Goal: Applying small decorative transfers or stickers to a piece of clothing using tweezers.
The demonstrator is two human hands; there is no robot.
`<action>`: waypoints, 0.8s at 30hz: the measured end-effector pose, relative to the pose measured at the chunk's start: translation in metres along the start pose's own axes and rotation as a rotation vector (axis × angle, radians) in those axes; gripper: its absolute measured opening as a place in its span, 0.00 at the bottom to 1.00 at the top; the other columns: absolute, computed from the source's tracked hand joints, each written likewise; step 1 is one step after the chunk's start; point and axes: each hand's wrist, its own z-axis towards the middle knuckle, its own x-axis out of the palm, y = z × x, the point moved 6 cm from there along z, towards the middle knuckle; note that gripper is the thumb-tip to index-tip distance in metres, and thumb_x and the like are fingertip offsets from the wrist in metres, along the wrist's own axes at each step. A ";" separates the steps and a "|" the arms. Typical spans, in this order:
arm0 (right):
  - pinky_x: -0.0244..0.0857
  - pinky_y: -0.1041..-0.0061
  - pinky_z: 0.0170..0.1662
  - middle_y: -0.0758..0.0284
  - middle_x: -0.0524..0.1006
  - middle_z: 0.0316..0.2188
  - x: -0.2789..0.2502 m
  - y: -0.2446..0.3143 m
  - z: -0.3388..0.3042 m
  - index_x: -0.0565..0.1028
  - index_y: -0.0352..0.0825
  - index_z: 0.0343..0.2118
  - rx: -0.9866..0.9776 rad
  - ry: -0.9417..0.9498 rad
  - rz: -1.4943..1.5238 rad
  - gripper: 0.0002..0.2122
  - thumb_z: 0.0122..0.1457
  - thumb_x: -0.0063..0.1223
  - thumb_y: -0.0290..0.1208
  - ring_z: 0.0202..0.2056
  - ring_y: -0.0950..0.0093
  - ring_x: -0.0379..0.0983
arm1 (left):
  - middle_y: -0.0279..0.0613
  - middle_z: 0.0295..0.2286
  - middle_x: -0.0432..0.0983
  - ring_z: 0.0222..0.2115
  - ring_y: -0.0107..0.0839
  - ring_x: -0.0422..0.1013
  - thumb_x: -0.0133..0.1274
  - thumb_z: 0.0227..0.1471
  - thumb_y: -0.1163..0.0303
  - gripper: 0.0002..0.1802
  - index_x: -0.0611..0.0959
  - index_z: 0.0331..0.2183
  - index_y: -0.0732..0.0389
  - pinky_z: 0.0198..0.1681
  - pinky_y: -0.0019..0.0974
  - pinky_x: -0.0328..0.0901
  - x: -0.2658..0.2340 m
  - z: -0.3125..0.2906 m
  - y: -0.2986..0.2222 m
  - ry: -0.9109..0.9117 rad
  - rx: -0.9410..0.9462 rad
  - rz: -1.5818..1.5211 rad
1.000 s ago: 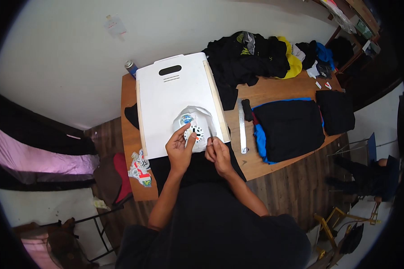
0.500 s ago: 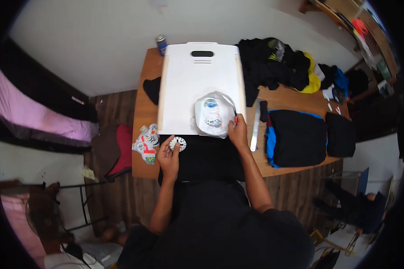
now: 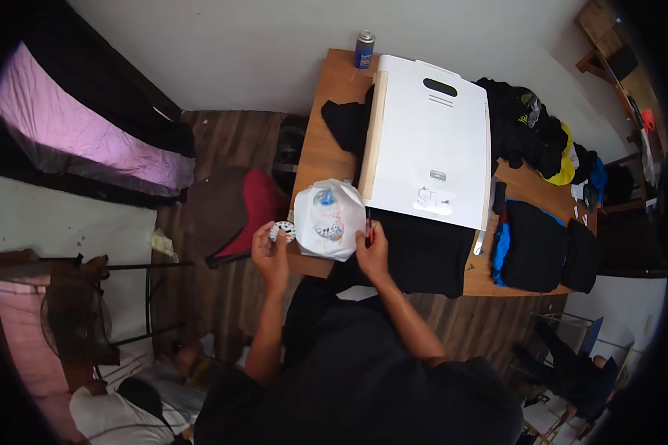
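Observation:
Between the fingers and thumb of my left hand (image 3: 269, 256) is a small round cutout (image 3: 282, 231), white with a black and orange pattern. My right hand (image 3: 372, 248) is closed on the edge of a white sheet (image 3: 310, 241) with crumpled, uneven edges and a blue and grey print in its middle. A thin dark tool with a red handle (image 3: 368, 236) is also in that hand; its kind is mostly hidden. The sheet's left edge is beside the round cutout. To the right, a white board (image 3: 408, 141) with a slot handle lies over black cloth (image 3: 423, 256).
On the wooden table (image 3: 319, 167) stands a blue spray can (image 3: 364, 52) at the far edge. Piled dark clothes (image 3: 523, 137) and folded black garments (image 3: 531, 245) lie at right, near a metal ruler (image 3: 479, 242). A red and brown cloth item (image 3: 256, 208) is left of the table.
The view has turned left, so the table appears farther right. My right hand has carried the white sheet off the board, leftward to beside the round cutout in my left hand.

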 end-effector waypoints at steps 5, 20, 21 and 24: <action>0.61 0.76 0.31 0.68 0.65 0.22 0.028 -0.020 -0.011 0.70 0.29 0.37 0.035 -0.065 -0.042 0.04 0.62 0.51 0.23 0.26 0.78 0.62 | 0.43 0.38 0.78 0.39 0.25 0.75 0.57 0.58 0.78 0.17 0.73 0.48 0.67 0.43 0.27 0.70 -0.020 0.036 -0.014 0.127 0.014 0.033; 0.53 0.83 0.32 0.75 0.57 0.24 -0.175 0.010 0.083 0.57 0.37 0.25 -0.092 -0.437 -0.141 0.14 0.64 0.50 0.22 0.28 0.86 0.53 | 0.39 0.39 0.77 0.40 0.22 0.73 0.57 0.57 0.79 0.17 0.75 0.48 0.67 0.42 0.24 0.67 0.017 0.049 0.054 0.424 -0.121 0.020; 0.53 0.82 0.32 0.75 0.57 0.24 -0.182 0.005 0.094 0.57 0.37 0.25 -0.129 -0.429 -0.179 0.14 0.63 0.50 0.22 0.28 0.85 0.52 | 0.38 0.38 0.77 0.39 0.21 0.73 0.57 0.57 0.80 0.18 0.75 0.49 0.66 0.40 0.23 0.67 0.022 0.050 0.069 0.453 -0.124 0.031; 0.56 0.81 0.34 0.72 0.60 0.25 -0.193 -0.007 0.113 0.60 0.35 0.27 -0.021 -0.424 -0.204 0.11 0.63 0.51 0.24 0.29 0.83 0.56 | 0.37 0.36 0.78 0.34 0.19 0.72 0.58 0.56 0.81 0.18 0.75 0.49 0.65 0.33 0.21 0.64 0.028 0.049 0.094 0.477 -0.158 0.051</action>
